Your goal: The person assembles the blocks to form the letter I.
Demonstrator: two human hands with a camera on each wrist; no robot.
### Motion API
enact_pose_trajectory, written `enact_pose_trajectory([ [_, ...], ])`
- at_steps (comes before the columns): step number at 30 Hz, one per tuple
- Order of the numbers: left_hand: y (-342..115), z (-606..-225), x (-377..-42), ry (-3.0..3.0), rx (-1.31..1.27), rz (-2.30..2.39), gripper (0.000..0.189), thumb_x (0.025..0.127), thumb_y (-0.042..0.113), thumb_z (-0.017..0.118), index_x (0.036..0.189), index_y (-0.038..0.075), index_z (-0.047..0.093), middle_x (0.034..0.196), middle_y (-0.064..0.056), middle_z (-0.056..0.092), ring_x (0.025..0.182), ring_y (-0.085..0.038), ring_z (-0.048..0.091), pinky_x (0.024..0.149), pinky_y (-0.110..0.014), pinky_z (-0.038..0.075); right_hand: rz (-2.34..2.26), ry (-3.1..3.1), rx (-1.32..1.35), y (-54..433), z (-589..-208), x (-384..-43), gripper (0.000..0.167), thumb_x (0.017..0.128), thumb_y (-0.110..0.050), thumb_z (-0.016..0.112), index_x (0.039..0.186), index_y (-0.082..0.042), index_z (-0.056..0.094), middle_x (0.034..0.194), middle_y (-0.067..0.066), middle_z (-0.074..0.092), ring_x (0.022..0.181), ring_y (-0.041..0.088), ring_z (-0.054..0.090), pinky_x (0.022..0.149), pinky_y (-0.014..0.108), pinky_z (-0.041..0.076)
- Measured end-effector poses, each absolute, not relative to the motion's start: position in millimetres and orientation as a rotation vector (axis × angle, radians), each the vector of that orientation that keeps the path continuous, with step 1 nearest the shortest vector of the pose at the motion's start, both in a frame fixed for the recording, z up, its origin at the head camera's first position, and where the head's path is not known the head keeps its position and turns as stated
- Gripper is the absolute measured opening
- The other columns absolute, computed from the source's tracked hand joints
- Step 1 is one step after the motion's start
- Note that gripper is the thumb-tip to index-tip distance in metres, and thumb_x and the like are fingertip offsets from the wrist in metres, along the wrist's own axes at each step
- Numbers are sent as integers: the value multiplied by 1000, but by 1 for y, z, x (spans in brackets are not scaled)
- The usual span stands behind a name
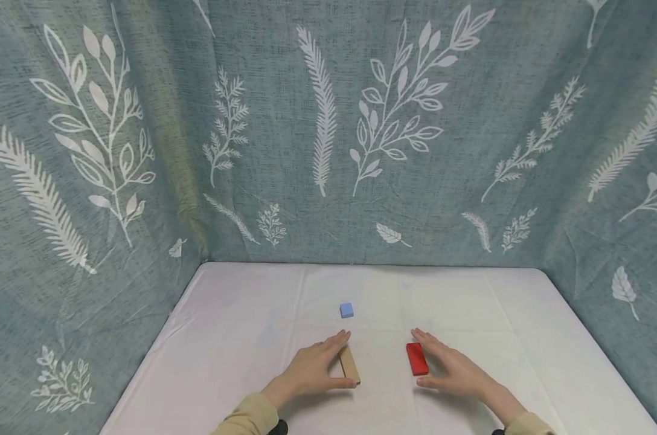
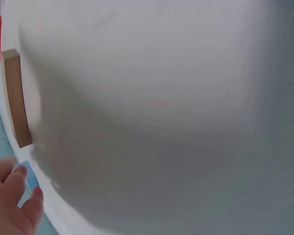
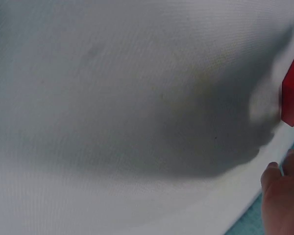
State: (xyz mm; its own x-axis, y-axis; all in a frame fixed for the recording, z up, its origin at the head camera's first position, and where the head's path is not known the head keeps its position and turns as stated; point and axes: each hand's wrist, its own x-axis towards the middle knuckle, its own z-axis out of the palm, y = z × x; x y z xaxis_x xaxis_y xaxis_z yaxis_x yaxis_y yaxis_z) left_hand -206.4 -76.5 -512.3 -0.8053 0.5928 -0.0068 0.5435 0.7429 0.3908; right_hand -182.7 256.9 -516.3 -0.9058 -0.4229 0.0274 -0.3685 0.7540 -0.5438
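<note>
A plain wooden block [image 1: 349,366], long and narrow, lies on the white cloth beside my left hand [image 1: 313,366]. That hand's thumb and fingers are spread at the block's two ends, not curled round it. To the right, a red block [image 1: 417,359] lies flat near my right hand [image 1: 455,368], whose thumb and fingers are likewise spread apart along its right side. Beyond the left fingertips sits a small blue block [image 1: 346,310]. In the left wrist view the wooden block [image 2: 16,98] shows a gap from the fingers; the red block [image 3: 292,93] appears at the right wrist view's edge.
A white cloth [image 1: 252,302] with faint fold lines covers the table. Green-blue curtains [image 1: 274,121] with white leaf prints rise behind the table and on both sides. Beige sleeves [image 1: 250,415] cover the forearms, with dark wrist straps at the cuffs.
</note>
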Motion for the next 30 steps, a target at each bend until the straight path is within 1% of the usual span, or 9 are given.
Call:
enact_pose_trajectory([
  [4, -73, -513, -203, 2836, 863, 579, 97, 75, 67, 63, 149, 13, 31, 151, -6, 38, 130, -28, 49, 95, -49, 51, -877, 2808, -581, 256, -519, -183, 90, 77, -54, 70, 150, -22, 29, 153, 5, 36, 139, 33, 35, 109, 56, 36],
  [11, -69, -516, -199, 2903, 809, 631, 100, 69, 64, 71, 142, 3, 41, 143, -11, 49, 125, -30, 54, 96, -44, 52, -889, 2783, -518, 257, -525, -185, 93, 76, -53, 72, 150, -17, 29, 151, 11, 37, 136, 34, 39, 109, 54, 37],
  [16, -65, -517, -197, 2943, 788, 648, 100, 64, 62, 76, 137, 0, 47, 136, -13, 55, 121, -30, 57, 97, -42, 52, -895, 2781, -519, 257, -523, -188, 93, 75, -50, 74, 149, -12, 31, 150, 13, 39, 135, 36, 41, 107, 54, 39],
  [19, -64, -517, -197, 2964, 798, 661, 98, 63, 59, 79, 133, -2, 50, 133, -15, 58, 119, -30, 58, 97, -41, 52, -884, 2781, -512, 257, -522, -190, 92, 75, -48, 75, 148, -11, 33, 149, 14, 41, 134, 36, 42, 107, 54, 39],
  [27, -63, -519, -198, 2960, 823, 689, 86, 62, 53, 82, 126, 0, 57, 127, -14, 62, 115, -30, 61, 96, -41, 53, -867, 2764, -516, 258, -522, -191, 82, 77, -41, 76, 144, -9, 40, 142, 19, 48, 130, 41, 45, 104, 57, 41],
  [30, -63, -519, -199, 2946, 843, 705, 83, 63, 51, 83, 125, 1, 59, 125, -14, 64, 113, -30, 62, 95, -41, 53, -854, 2778, -530, 258, -522, -191, 79, 77, -39, 76, 142, -8, 42, 140, 19, 50, 128, 41, 47, 103, 57, 42],
])
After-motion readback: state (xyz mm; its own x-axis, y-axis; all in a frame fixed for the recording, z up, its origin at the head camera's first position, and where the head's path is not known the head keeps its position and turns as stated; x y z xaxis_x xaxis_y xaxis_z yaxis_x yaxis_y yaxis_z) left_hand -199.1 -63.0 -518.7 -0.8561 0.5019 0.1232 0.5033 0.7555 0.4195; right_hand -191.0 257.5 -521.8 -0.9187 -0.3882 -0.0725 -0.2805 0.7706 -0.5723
